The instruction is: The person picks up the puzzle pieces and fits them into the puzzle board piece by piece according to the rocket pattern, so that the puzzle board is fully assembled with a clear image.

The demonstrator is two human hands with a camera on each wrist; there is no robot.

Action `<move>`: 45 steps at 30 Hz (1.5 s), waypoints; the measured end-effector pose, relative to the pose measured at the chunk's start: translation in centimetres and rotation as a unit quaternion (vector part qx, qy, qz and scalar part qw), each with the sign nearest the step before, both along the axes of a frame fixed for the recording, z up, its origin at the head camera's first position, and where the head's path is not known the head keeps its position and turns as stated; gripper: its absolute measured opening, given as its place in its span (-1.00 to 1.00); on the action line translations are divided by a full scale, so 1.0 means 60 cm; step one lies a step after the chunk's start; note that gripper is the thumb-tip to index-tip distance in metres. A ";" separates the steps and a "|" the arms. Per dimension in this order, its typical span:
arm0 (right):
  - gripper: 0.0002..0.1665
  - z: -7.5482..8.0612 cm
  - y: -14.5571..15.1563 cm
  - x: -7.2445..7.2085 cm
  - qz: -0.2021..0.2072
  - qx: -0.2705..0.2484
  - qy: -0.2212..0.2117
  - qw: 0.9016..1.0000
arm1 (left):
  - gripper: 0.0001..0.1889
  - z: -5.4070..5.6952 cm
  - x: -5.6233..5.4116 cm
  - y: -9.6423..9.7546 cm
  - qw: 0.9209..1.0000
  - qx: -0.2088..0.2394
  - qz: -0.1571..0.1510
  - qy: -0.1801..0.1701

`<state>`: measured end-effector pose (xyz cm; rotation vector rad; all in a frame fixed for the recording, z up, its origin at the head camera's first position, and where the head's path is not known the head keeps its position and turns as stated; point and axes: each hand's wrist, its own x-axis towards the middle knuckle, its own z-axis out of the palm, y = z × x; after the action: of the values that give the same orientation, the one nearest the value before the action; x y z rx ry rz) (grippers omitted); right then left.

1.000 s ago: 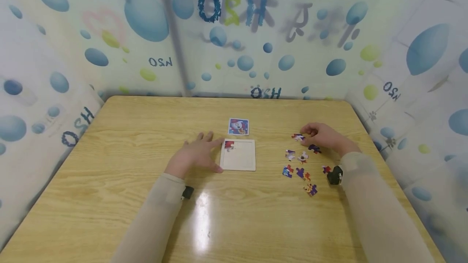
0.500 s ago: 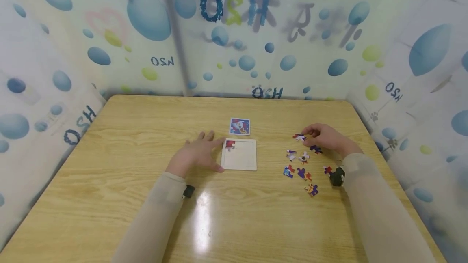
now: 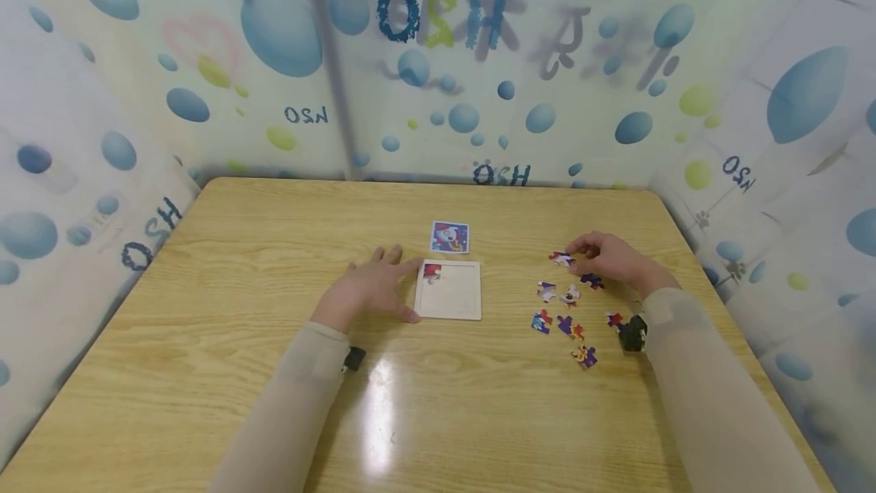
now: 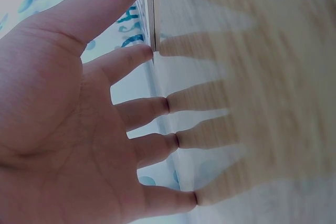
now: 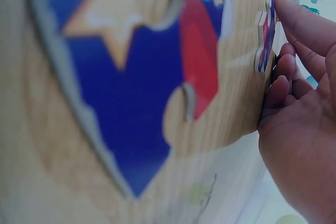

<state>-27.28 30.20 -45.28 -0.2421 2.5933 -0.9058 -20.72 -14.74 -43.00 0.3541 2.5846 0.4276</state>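
Pale walls (image 3: 239,143) with blue-green blobs and mirrored H2O lettering, round a wood-grain bench (image 3: 274,234). Puzzle tray (image 3: 448,298) mid-bench, one red piece (image 3: 433,271) in its far-left corner. Picture card (image 3: 449,237) just beyond tray, small gap between. Left hand (image 3: 369,287) at tray's left side: fingers spread wide, thumb and index touching the edge. Right hand (image 3: 607,256) well right of tray, narrow, thumb and finger pinching a purple-and-white piece (image 3: 560,258); can't tell if lifted. Loose pieces (image 3: 570,295) scattered right of tray too, orange-and-purple one (image 3: 584,357) nearest the person. Right wrist view: star-printed piece (image 5: 126,77), blurred, large in foreground. Beige sleeves (image 3: 698,371) on both arms.
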 end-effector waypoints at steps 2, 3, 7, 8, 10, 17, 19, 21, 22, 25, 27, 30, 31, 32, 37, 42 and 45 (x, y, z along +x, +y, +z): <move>-0.43 -0.001 0.001 0.000 0.000 -0.001 0.000 1.000 | 0.13 -0.001 0.000 -0.001 1.000 0.000 0.000 0.000; -0.43 -0.002 0.001 0.000 0.001 -0.001 0.001 1.000 | 0.13 -0.001 0.000 -0.001 1.000 -0.001 -0.001 0.000; -0.43 -0.003 0.001 -0.002 0.001 0.000 0.003 1.000 | 0.14 0.000 0.000 -0.001 1.000 -0.001 -0.001 0.001; -0.42 -0.003 0.001 -0.002 0.001 0.001 0.003 1.000 | 0.14 0.000 0.000 -0.001 1.000 -0.001 -0.002 0.001; -0.42 -0.003 0.001 -0.002 0.000 0.003 0.002 1.000 | 0.13 0.000 0.000 0.000 1.000 -0.002 -0.001 0.001; -0.43 -0.003 -0.001 -0.003 -0.004 0.006 0.000 1.000 | 0.13 0.000 -0.002 -0.001 1.000 -0.002 0.000 0.002; -0.43 -0.002 -0.001 -0.003 -0.005 0.006 0.001 1.000 | 0.13 0.000 -0.002 -0.001 1.000 -0.003 0.000 0.003; -0.43 -0.001 -0.001 -0.003 -0.005 0.005 0.000 1.000 | 0.13 0.000 -0.002 -0.001 1.000 -0.004 -0.001 0.003; -0.43 -0.001 -0.001 -0.003 -0.005 0.006 0.001 1.000 | 0.13 0.001 -0.002 -0.001 1.000 -0.005 -0.001 0.003; -0.43 0.000 -0.001 -0.002 -0.003 0.006 0.000 1.000 | 0.13 0.002 -0.002 -0.001 1.000 -0.005 -0.001 0.003; -0.44 0.000 -0.001 -0.003 -0.002 0.009 0.001 1.000 | 0.13 0.002 -0.001 -0.001 1.000 -0.004 0.000 0.003; -0.44 -0.001 0.000 -0.002 -0.002 0.014 0.003 1.000 | 0.13 0.002 0.000 -0.001 1.000 -0.001 0.001 0.003; -0.43 -0.001 0.000 -0.002 -0.002 0.016 0.005 1.000 | 0.13 0.002 0.001 -0.001 1.000 -0.001 0.002 0.003; -0.43 -0.001 0.000 -0.001 -0.002 0.017 0.005 1.000 | 0.13 0.002 0.001 -0.001 1.000 0.000 0.002 0.002; -0.42 0.002 0.000 0.003 -0.005 0.012 0.003 1.000 | 0.13 0.002 0.002 0.000 1.000 0.001 0.004 -0.001; -0.42 0.003 0.002 0.004 -0.004 0.013 0.004 1.000 | 0.13 0.002 0.002 0.000 1.000 0.002 0.004 -0.001; -0.43 0.002 0.003 0.004 -0.003 0.017 0.005 1.000 | 0.13 0.002 0.001 0.000 1.000 0.004 0.002 -0.001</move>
<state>-27.01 30.38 -45.15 -0.2308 2.6174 -0.8651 -20.66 -14.76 -42.89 0.3501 2.5823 0.4401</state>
